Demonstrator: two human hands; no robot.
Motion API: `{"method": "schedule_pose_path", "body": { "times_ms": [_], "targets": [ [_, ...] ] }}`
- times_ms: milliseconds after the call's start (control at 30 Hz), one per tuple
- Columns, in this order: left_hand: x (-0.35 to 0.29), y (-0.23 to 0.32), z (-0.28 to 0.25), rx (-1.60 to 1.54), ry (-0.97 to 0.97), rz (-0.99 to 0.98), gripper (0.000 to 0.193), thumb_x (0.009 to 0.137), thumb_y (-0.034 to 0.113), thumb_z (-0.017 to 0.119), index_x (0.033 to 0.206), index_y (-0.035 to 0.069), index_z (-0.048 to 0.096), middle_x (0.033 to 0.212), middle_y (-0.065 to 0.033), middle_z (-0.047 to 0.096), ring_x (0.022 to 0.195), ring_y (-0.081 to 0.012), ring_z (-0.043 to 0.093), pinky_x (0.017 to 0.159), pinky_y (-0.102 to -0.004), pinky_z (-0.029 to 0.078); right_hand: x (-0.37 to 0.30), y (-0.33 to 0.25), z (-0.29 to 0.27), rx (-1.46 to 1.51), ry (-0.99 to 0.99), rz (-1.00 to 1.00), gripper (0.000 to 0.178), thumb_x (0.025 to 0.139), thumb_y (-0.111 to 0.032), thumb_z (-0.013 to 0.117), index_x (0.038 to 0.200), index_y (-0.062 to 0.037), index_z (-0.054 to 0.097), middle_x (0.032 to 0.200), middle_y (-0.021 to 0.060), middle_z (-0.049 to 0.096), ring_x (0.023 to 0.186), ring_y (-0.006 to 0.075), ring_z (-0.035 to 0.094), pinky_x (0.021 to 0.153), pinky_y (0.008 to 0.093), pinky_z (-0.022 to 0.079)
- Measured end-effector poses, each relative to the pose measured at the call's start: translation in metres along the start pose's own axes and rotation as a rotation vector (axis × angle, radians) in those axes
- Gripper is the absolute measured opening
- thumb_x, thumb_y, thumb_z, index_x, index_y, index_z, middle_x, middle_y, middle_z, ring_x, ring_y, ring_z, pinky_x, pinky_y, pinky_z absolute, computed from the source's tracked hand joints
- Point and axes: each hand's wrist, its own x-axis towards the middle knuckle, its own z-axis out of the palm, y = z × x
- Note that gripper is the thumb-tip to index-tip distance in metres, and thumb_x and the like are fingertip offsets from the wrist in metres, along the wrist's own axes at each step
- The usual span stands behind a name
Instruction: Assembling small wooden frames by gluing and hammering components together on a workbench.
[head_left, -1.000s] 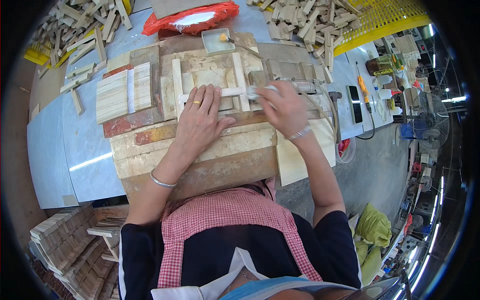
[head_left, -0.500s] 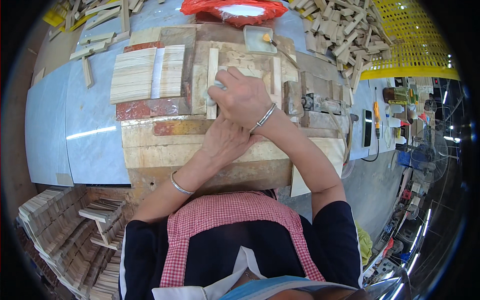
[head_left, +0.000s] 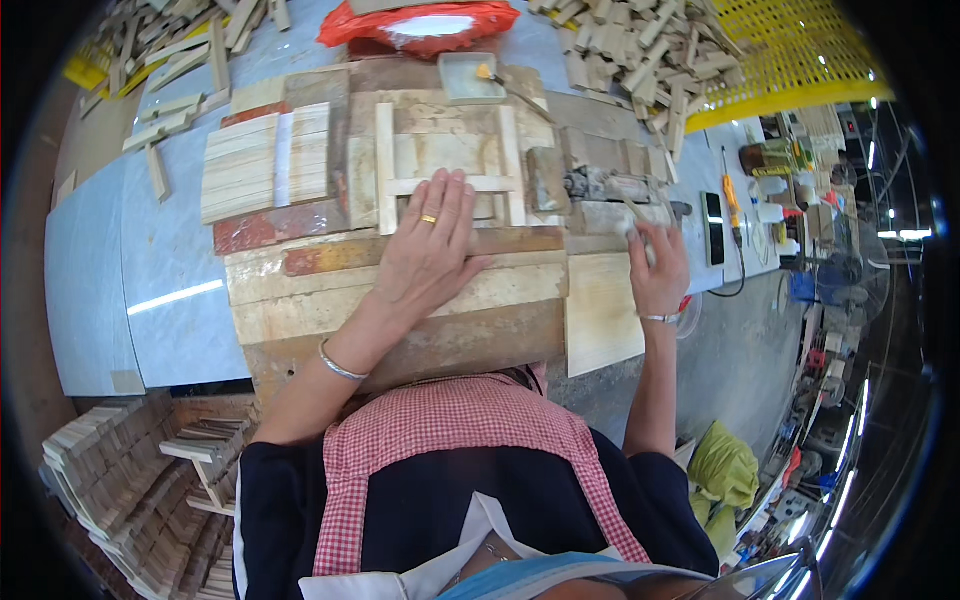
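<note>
A small wooden frame, two uprights joined by a crosspiece, lies in the worn wooden jig in front of me. My left hand rests flat across it, fingers together and extended, their tips on the crosspiece. A gold ring sits on one finger. Off to the right, my right hand is raised with bent fingers beside the jig's metal clamp. A small whitish thing shows at its fingertips, next to the clamp's thin rod; its kind is unclear.
Flat wooden slats lie left of the jig. Behind it are a shallow dish with a brush and a red plastic bag. Loose sticks are heaped by a yellow basket. Finished-looking frames are stacked lower left.
My right hand has left the frame's left upright and moved right to the clamp. My left hand, previously partly under the right, now lies flat on the crosspiece. The view has shifted slightly.
</note>
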Motion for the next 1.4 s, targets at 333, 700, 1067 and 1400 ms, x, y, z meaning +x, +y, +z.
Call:
{"method": "schedule_pose_path", "body": {
  "times_ms": [333, 700, 1067, 1400],
  "targets": [
    [0.005, 0.007, -0.002, 0.144, 0.026, 0.021, 0.078, 0.080, 0.047, 0.064, 0.134, -0.006, 0.042, 0.136, -0.0231, 0.043, 0.129, -0.0370, 0.040, 0.108, -0.0460, 0.031, -0.020, 0.126, -0.016, 0.000, -0.014, 0.428, 0.028, 0.085, -0.025, 0.064, 0.108, -0.0096, 0.063, 0.096, 0.0097, 0.068, 0.088, 0.0267, 0.064, 0.076, 0.0387, 0.051],
    [0.005, 0.010, -0.003, 0.111, 0.041, 0.009, 0.076, 0.081, 0.044, 0.065, 0.133, -0.005, 0.042, 0.133, -0.0184, 0.046, 0.125, -0.0315, 0.043, 0.109, -0.0460, 0.030, -0.009, 0.246, 0.042, -0.289, -0.360, 0.372, 0.034, 0.082, -0.029, 0.064, 0.104, -0.0043, 0.055, 0.098, 0.0169, 0.062, 0.096, 0.0351, 0.061, 0.079, 0.0438, 0.048],
    [0.004, 0.008, -0.001, 0.141, 0.042, 0.018, 0.077, 0.081, 0.045, 0.064, 0.133, -0.007, 0.042, 0.134, -0.0193, 0.046, 0.124, -0.0316, 0.045, 0.108, -0.0464, 0.031, 0.009, 0.041, -0.032, 0.171, -0.053, 0.080, 0.026, 0.096, -0.020, 0.050, 0.114, -0.0019, 0.052, 0.090, 0.0247, 0.061, 0.081, 0.0435, 0.060, 0.064, 0.0470, 0.047],
    [0.007, 0.010, -0.003, 0.118, 0.032, 0.025, 0.077, 0.080, 0.044, 0.065, 0.132, -0.007, 0.043, 0.133, -0.0194, 0.046, 0.124, -0.0312, 0.045, 0.108, -0.0458, 0.031, 0.008, -0.050, 0.022, 0.277, -0.312, -0.192, 0.018, 0.096, -0.019, 0.047, 0.104, -0.0027, 0.044, 0.070, 0.0229, 0.056, 0.066, 0.0443, 0.058, 0.055, 0.0473, 0.044]
  ]
}}
